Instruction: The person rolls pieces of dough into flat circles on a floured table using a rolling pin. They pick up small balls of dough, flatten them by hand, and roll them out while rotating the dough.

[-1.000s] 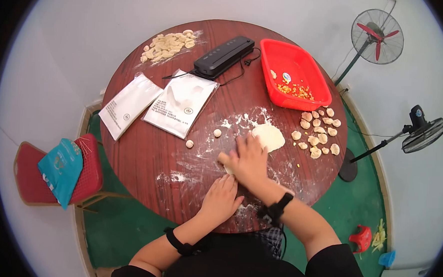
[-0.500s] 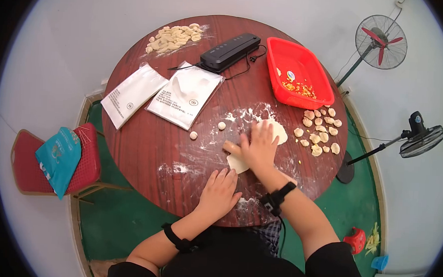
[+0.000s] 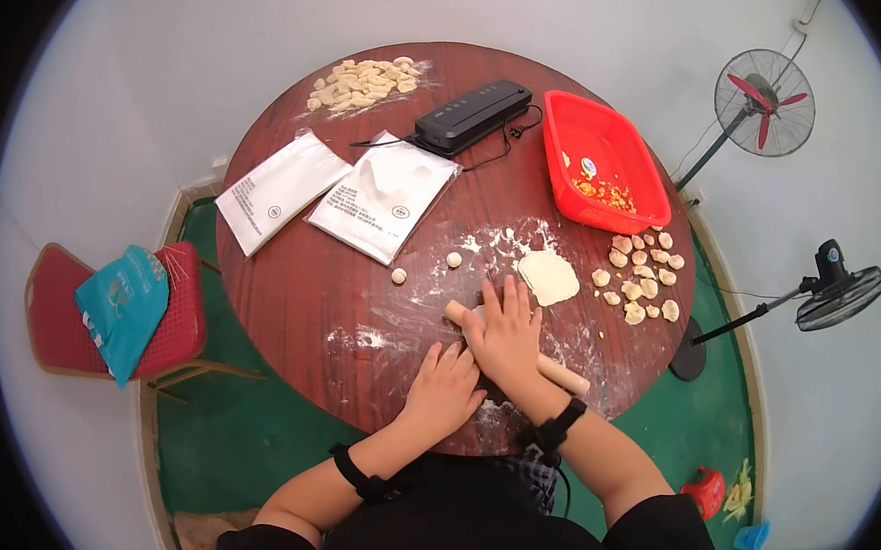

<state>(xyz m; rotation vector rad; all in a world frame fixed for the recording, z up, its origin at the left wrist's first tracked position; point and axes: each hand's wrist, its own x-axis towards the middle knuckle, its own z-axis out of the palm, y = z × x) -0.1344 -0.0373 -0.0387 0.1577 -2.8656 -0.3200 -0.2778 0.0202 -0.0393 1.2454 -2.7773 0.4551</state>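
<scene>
My right hand [image 3: 505,338] lies palm down across a wooden rolling pin [image 3: 565,374], its fingers stretched out and spread. Both ends of the pin stick out past the hand, and what lies under the palm is hidden. Close by on the left, my left hand [image 3: 443,387] rests on the table with fingers extended, their tips near the right hand's thumb side. A flat dough wrapper [image 3: 548,278] lies just beyond the right fingertips. Two small dough balls, one [image 3: 454,260] farther and one [image 3: 399,276] nearer, sit to the left amid scattered flour.
Several shaped dumplings [image 3: 635,288] sit at right below a red basin [image 3: 613,219] holding chopped filling. A black vacuum sealer [image 3: 474,115], white packets [image 3: 380,202] and a dough-piece pile [image 3: 364,84] occupy the far side. Fans [image 3: 763,103] and a red chair [image 3: 55,320] stand around.
My right hand has drawn back toward me along with the rolling pin, uncovering the dough wrapper. The dough piece by my left fingertips is now covered. The whole view has shifted slightly.
</scene>
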